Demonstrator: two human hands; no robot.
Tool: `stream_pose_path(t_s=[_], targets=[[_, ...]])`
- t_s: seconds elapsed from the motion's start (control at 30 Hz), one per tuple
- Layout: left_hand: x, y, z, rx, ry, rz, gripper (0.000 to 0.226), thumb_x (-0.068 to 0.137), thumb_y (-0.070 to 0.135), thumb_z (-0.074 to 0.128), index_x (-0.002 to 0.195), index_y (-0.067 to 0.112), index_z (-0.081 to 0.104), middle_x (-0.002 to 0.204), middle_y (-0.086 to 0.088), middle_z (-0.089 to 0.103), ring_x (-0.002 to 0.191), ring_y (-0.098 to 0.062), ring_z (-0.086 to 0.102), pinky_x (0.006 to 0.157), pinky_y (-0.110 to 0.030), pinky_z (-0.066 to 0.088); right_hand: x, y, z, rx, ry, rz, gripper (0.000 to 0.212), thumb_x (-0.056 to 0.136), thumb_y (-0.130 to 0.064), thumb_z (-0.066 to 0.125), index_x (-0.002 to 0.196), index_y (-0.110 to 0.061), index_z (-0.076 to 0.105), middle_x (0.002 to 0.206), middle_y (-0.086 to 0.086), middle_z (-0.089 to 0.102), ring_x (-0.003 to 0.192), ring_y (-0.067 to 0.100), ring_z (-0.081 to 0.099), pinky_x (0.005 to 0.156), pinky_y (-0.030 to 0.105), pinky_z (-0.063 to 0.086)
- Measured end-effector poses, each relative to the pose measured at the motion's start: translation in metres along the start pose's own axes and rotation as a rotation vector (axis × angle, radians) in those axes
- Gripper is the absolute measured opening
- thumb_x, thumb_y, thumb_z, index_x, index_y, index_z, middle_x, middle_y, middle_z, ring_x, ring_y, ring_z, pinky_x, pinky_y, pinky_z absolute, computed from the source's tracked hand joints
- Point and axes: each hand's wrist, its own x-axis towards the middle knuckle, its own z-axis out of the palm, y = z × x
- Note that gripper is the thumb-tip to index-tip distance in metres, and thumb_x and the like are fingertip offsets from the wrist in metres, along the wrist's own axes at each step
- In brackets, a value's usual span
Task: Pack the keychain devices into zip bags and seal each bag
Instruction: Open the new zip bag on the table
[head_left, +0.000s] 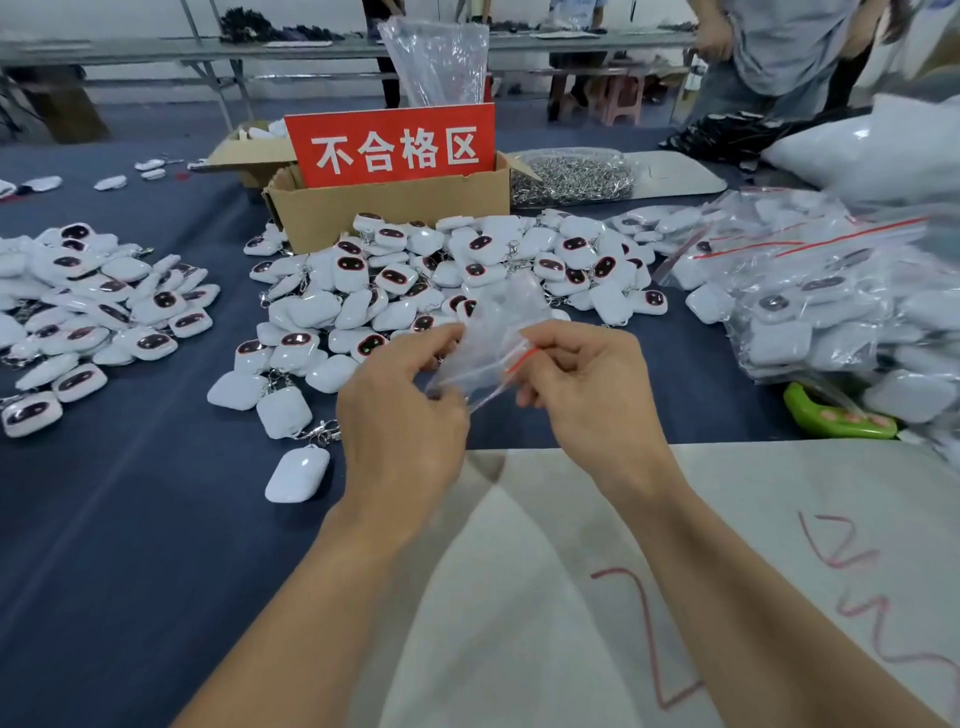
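Left hand (402, 410) and right hand (587, 395) pinch a blurred zip bag (493, 338), contents unclear.

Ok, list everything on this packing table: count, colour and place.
zip bag: one, clear with red strip, between the hands
keychain devices: many, white, dark faces, loose piles centre and left
bagged devices: many, clear bags, heap at right
cardboard boxes: two, brown, behind the centre pile
sign: one, red, standing in the front box
metal fittings: a heap, silver, right of the boxes
green object: one, green, beside the bagged heap
left hand: pinches the bag
right hand: pinches the bag's red strip
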Motion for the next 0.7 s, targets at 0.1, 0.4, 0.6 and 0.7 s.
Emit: stream_pose_path(t_s=[0.1,0.4,0.6,0.7], targets=[[-0.004,0.011,-0.006,0.069,0.144,0.251,0.078,0.064,-0.013,0.045,0.132,0.015,0.069,0.122,0.005,0.068,0.118,-0.017,0.054,0.104,-0.026,0.042,0.001,0.002,-0.001,-0.002,0.031,-0.02,0.045,0.088,0.002,0.057,0.078,-0.038,0.075,0.062,-0.011,0.07,0.055,0.007,0.062,0.065,0.03,0.057],[-0.023,0.027,0.005,0.165,-0.127,0.614,0.054,0.073,0.009,0.062,0.125,0.015,0.073,0.13,0.004,0.069,0.121,-0.02,0.055,0.109,-0.033,0.04,0.008,0.019,-0.005,-0.178,0.172,0.102,0.026,0.085,-0.003,0.06,0.077,-0.027,0.069,0.062,-0.008,0.07,0.063,0.005,0.062,0.065,0.029,0.059],[-0.01,0.016,0.005,0.203,-0.482,0.357,0.102,0.061,0.042,0.043,0.161,0.025,0.029,0.166,0.007,0.028,0.155,-0.008,0.017,0.125,-0.021,0.01,0.014,0.024,-0.013,-0.431,-0.024,0.149,0.024,0.086,-0.011,0.068,0.065,-0.022,0.064,0.044,-0.016,0.054,0.046,0.004,0.049,0.047,0.011,0.037],[-0.001,0.006,0.005,0.237,-0.539,0.281,0.116,0.052,0.057,0.034,0.163,0.028,0.019,0.167,0.012,0.022,0.154,-0.001,0.011,0.126,-0.024,0.007,0.013,0.024,-0.012,-0.394,-0.093,0.171,0.02,0.086,-0.007,0.061,0.074,-0.019,0.073,0.055,-0.003,0.065,0.051,0.014,0.051,0.054,0.022,0.046]])
